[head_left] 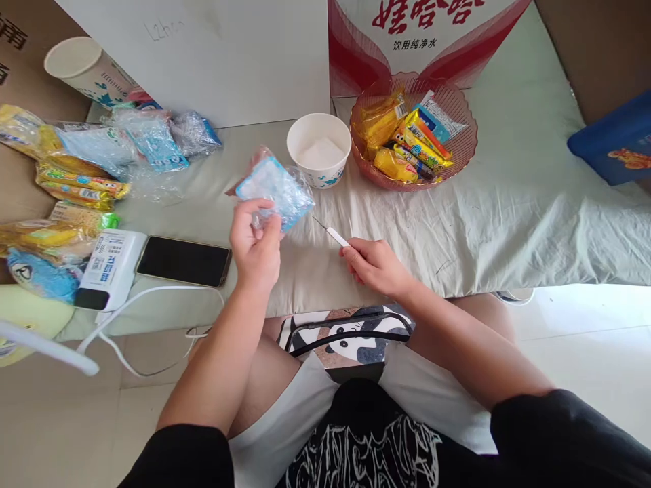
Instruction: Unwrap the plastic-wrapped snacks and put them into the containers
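Pinched between thumb and fingers, a blue-and-white packet in crinkled clear plastic [277, 190] is held up by my left hand [257, 244], just left of a paper tub. My right hand [376, 266] is closed around the white handle of a slim tool [337, 236]. Its thin metal tip points up and left, close to the packet's lower right corner; whether they touch I cannot tell. The white paper tub [320, 144] has white material inside. Beside it, a pink ribbed bowl [465, 152] holds several yellow, orange and blue snack packets.
Several wrapped packets [152, 139] lie along the left side, near a paper cup [76, 64]. A black phone [184, 261] rests beside a white device [112, 264] with a white cable. Boxes [397, 41] stand behind. At the right is a blue bag-like item [615, 146].
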The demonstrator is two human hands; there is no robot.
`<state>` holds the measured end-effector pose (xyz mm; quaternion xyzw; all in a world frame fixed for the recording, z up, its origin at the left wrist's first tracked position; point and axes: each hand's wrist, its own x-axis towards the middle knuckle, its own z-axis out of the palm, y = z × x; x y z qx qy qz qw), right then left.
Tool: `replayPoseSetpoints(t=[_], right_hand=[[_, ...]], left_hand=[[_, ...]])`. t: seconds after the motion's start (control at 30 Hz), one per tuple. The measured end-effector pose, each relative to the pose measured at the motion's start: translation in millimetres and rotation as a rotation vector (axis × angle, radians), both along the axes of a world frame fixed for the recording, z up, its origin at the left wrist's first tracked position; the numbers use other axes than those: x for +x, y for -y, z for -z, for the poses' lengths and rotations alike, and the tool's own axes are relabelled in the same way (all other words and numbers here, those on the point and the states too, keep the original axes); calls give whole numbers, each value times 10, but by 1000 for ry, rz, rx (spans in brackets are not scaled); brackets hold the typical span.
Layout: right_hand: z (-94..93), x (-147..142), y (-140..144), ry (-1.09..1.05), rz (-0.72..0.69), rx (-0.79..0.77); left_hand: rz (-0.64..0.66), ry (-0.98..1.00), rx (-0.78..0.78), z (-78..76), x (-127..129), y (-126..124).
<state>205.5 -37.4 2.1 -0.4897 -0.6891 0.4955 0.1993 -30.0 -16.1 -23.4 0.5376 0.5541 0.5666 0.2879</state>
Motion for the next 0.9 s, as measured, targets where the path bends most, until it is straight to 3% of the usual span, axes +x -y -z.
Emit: replayPoseSetpoints(t=[0.1, 0.23, 0.33, 0.47, 0.57, 0.7, 0.8, 0.9], right_hand=[[33, 125, -25, 63, 83, 186], [98, 349, -130, 357, 296, 495], [132, 460, -201, 526, 350, 529], [154, 510, -242, 625, 387, 540], [161, 520, -260, 675, 416, 538], [185, 515, -272, 504, 401, 660], [233, 463, -252, 183, 182, 678], [279, 368, -217, 11, 35, 618]], left_hand=[[2, 64, 9, 18, -57, -47], [114, -39, -111, 31, 25, -33], [168, -107, -188, -23, 84, 26], [7, -164, -220, -130, 60, 39], [-31, 6, -352, -197, 59, 14], [194, 291, -545, -291, 142, 46], [371, 252, -611, -350, 179, 90], [409, 175, -610, -389, 169, 103]])
